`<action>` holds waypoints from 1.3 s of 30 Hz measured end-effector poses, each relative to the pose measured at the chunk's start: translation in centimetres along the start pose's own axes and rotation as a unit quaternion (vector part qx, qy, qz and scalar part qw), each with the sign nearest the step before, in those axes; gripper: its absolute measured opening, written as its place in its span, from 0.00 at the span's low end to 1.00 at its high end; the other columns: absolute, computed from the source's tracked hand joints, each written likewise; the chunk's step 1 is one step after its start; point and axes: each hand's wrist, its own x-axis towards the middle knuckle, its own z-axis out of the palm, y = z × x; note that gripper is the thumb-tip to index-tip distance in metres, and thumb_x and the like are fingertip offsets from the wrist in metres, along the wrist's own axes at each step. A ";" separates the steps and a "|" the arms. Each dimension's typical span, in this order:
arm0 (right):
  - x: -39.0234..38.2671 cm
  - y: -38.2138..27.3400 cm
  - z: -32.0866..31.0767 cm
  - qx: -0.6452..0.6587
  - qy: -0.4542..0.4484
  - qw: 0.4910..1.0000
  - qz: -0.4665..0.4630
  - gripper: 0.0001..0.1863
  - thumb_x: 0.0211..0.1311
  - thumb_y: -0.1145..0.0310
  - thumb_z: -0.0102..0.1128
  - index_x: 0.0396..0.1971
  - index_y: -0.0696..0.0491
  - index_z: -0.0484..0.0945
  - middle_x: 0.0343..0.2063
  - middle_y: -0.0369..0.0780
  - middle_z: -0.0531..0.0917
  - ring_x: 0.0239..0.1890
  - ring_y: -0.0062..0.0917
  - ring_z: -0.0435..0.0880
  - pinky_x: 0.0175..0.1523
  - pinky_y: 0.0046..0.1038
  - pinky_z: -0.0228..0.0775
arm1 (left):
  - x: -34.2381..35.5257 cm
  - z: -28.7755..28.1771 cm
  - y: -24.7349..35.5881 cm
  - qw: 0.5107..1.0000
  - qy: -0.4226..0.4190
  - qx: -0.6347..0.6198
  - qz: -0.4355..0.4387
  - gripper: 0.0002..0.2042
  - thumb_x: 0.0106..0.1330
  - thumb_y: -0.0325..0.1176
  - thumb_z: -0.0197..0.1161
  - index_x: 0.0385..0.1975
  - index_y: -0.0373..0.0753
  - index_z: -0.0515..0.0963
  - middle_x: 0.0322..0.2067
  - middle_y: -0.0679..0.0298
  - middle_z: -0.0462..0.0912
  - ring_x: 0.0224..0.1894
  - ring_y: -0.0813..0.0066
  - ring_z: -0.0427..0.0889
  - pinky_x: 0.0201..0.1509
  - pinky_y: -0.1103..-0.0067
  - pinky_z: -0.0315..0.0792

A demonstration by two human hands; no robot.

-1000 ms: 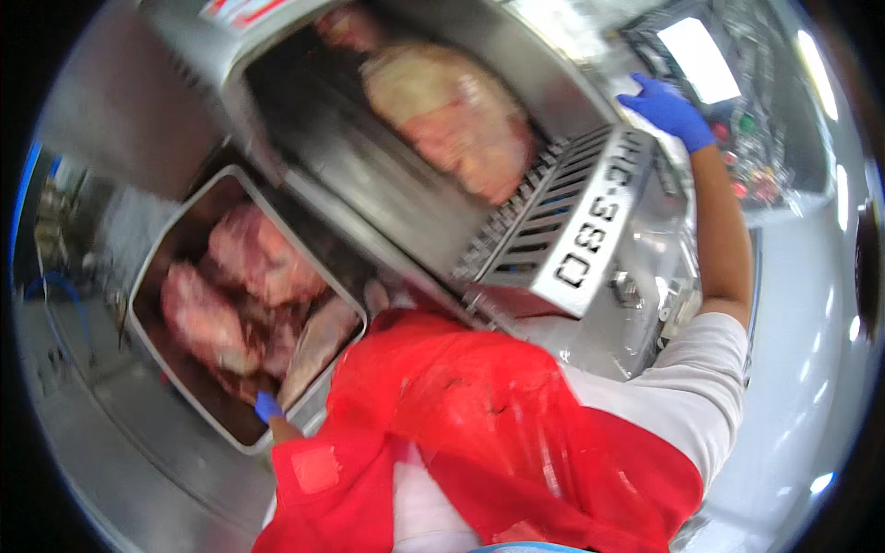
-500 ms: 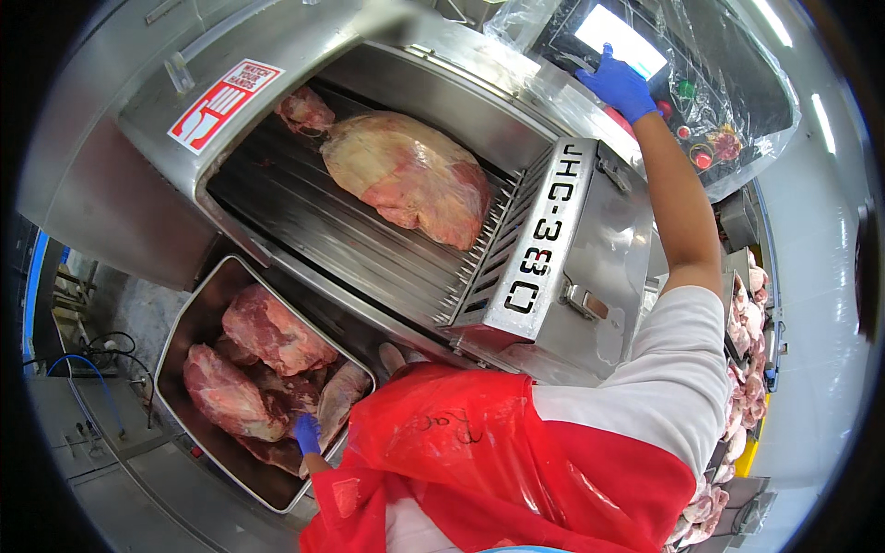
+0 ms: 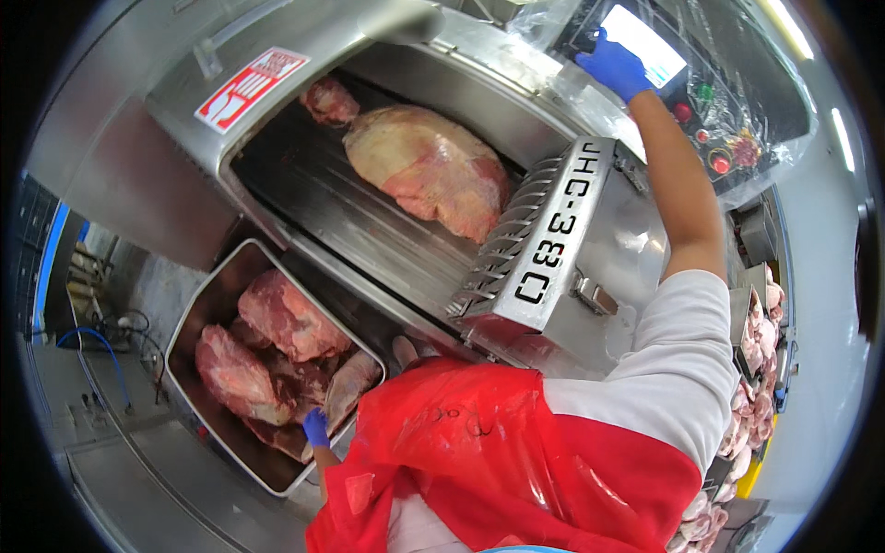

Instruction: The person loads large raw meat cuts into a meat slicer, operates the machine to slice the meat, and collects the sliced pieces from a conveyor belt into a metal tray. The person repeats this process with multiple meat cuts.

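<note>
My right hand (image 3: 619, 70), in a blue glove, is at the lit screen (image 3: 643, 46) of a control panel, index finger stretched toward its lower left edge and holding nothing. My left hand (image 3: 316, 427), also gloved in blue, is low by the near side of a metal tub (image 3: 186, 320), close to raw meat; its fingers are too small to make out. Inside the open steel machine, a large pale pink piece of meat (image 3: 430, 171) lies on the ridged bed (image 3: 324, 189). A smaller red chunk (image 3: 329, 100) touches its far left end. Curved metal blades (image 3: 502, 238) stand out beside the large piece.
Several big red cuts (image 3: 288, 313) fill the tub. A slotted steel housing (image 3: 590, 249) with a latch closes the machine's right end. Plastic film covers the panel, which has red buttons (image 3: 719, 162). Trays of pale meat (image 3: 756, 341) line the right side. Hoses (image 3: 100, 334) hang at left.
The thin points at the housing now show as broader curved blades reaching out of the slots. My right hand remains at the screen. My view has shifted slightly.
</note>
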 end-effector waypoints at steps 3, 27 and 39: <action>-0.2 0.1 0.3 0.010 -0.011 1.000 -0.006 0.44 0.56 0.43 0.53 0.64 0.60 0.55 0.47 0.52 0.79 0.50 0.44 0.79 0.54 0.43 0.71 | -0.5 0.2 -0.9 0.946 -0.077 -0.312 -0.050 0.12 0.56 0.28 0.60 0.40 0.38 0.79 0.32 0.60 0.83 0.29 0.66 0.81 0.34 0.73 0.75; -1.2 2.0 2.8 0.041 0.034 0.998 -0.015 0.47 0.57 0.46 0.54 0.68 0.57 0.46 0.44 0.55 0.80 0.47 0.47 0.80 0.54 0.43 0.69 | -2.2 1.9 2.9 0.964 -0.003 -0.230 -0.135 0.05 0.59 0.35 0.58 0.32 0.44 0.78 0.21 0.63 0.77 0.20 0.66 0.75 0.20 0.73 0.66; -8.7 5.7 -0.8 0.066 0.013 0.991 0.118 0.48 0.57 0.44 0.52 0.66 0.65 0.49 0.45 0.55 0.80 0.48 0.44 0.80 0.53 0.41 0.71 | -3.0 1.5 4.4 0.850 -0.112 0.492 0.153 0.14 0.57 0.32 0.56 0.43 0.38 0.78 0.35 0.63 0.83 0.38 0.71 0.82 0.37 0.74 0.76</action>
